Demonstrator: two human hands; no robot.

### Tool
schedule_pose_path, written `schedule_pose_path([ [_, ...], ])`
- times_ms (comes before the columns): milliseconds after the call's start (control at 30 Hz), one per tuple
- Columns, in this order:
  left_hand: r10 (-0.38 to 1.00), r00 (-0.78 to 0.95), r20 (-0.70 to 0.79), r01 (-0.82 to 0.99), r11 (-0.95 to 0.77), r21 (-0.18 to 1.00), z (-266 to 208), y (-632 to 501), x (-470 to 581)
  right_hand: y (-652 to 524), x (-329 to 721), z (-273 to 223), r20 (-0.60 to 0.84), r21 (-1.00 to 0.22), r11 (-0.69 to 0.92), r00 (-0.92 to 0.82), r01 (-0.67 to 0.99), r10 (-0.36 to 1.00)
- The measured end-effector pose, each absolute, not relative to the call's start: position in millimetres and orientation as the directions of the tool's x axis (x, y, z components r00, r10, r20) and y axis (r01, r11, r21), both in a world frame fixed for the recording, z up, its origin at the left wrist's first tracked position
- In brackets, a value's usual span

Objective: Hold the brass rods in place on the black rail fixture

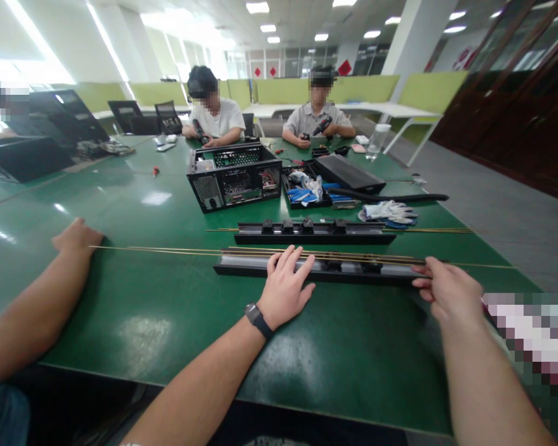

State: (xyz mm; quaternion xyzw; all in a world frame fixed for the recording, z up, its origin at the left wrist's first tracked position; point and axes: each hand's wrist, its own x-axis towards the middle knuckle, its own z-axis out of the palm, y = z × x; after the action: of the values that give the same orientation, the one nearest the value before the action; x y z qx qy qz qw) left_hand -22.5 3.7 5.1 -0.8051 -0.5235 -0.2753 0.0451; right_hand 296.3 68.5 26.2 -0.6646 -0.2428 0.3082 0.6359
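My left hand [284,290], with a dark watch on the wrist, lies with fingers spread over the near black rail [251,267] and the thin brass-coloured rods [177,251] along it. At the rail's right end my right hand [451,288] is closed, thumb and fingers pinching the rods; one rod runs on past it to the right. Dark blocks [371,263] sit in the rail's channel between my hands. A second black rail [314,237] with several dark blocks lies just behind, parallel. At the left, a co-worker's hand [78,236] is at the rods' far end.
Beyond the rails stand an open black computer case [242,179] and a tray [328,201] of gloves. White gloves [390,212] and a black tube [400,197] lie at right. Two people with power drills sit across the green table [167,291]. A clear jar [377,141] stands near the far right edge.
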Motion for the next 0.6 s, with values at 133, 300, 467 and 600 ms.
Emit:
schedule_pose_path([
  [133, 0.821, 0.303, 0.484, 0.871, -0.445, 0.21, 5.5, 3.7, -22.4, 71.1, 299.1, 21.1, -0.106, -0.99, -0.011, 0.693, -0.141, 0.713],
  [300, 0.817, 0.305, 0.489, 0.869, -0.449, 0.209, 5.7, 3.3, -22.2, 71.7, 303.1, 16.6, -0.11, -0.977, 0.045, 0.675, -0.208, 0.73],
  [467, 0.812, 0.302, 0.5, 0.864, -0.454, 0.217, 5.3, 3.5, -21.8, 72.3, 303.3, 15.5, -0.183, -0.962, 0.001, 0.651, -0.271, 0.737],
  [600, 0.804, 0.306, 0.509, 0.863, -0.46, 0.207, 4.8, 3.6, -21.9, 71.6, 302.4, 19.1, -0.239, -0.947, -0.032, 0.636, -0.318, 0.734],
])
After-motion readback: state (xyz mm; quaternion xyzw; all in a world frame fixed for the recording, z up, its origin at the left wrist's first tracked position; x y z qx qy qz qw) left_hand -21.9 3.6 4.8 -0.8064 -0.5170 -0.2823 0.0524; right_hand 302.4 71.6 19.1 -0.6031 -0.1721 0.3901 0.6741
